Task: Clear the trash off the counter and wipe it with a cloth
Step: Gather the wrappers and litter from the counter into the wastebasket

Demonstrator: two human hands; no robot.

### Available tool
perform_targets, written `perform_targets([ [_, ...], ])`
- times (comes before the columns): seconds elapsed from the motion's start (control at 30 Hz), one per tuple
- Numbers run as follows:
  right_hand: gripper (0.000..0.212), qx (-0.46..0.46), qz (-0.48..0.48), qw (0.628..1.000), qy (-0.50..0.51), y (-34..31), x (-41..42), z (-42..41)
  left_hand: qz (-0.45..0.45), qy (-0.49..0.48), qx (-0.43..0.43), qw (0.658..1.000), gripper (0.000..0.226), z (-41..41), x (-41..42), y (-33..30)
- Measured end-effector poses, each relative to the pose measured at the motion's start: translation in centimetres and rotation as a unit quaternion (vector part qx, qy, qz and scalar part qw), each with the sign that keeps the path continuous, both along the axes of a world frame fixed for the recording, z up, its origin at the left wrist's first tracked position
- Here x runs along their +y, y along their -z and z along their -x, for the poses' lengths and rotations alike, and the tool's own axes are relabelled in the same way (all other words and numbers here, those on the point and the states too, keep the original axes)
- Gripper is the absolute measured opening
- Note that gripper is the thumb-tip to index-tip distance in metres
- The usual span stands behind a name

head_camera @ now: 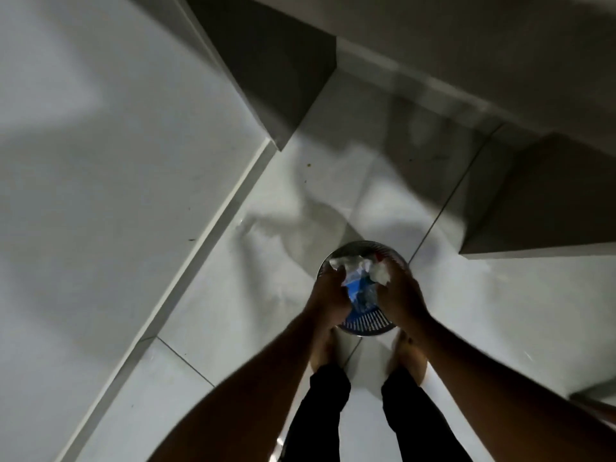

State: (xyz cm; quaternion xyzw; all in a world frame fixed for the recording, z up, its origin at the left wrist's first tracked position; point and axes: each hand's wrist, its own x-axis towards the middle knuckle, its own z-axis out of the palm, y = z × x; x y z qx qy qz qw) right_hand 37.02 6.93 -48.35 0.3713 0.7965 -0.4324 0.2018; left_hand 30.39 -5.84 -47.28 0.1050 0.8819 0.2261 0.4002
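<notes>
A round slotted waste basket stands on the tiled floor right in front of my feet. Both my hands are down inside its mouth. My left hand is closed around crumpled white paper and a blue wrapper. My right hand grips a wad of white paper. The trash sits bunched between the two hands over the basket. No counter and no cloth are in view.
A white wall with a baseboard runs along the left. A pillar corner juts out at the back, and a dark block stands at the right. Pale floor tiles surround the basket.
</notes>
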Motion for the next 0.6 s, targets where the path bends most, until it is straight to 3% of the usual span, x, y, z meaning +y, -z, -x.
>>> perform_targets([
  [0.13,0.057,0.096,0.003,0.993,-0.07,-10.0,-0.1,-0.7,-0.109,-0.024,0.194,0.975,0.034,-0.2,-0.7,-10.8],
  [0.2,0.05,0.121,0.008,0.989,-0.09,-17.8,0.3,-1.6,-0.207,-0.062,0.307,0.927,0.022,-0.4,-0.8,-18.2],
  [0.27,0.04,0.202,-0.031,0.975,-0.083,-26.9,1.4,-1.9,-0.273,-0.09,0.399,0.871,0.015,0.2,0.1,-26.0],
  [0.4,0.015,0.439,-0.184,0.878,-0.045,-42.5,7.1,0.5,-0.333,-0.059,0.521,0.783,0.018,4.9,6.3,-38.4],
  [0.47,0.008,0.455,-0.241,0.857,-0.016,-46.5,12.0,2.9,-0.315,0.012,0.532,0.786,0.024,7.6,11.2,-42.0],
  [0.6,0.009,0.351,-0.324,0.875,0.079,-49.9,23.4,9.0,-0.216,0.163,0.445,0.853,0.027,11.8,22.8,-45.1],
])
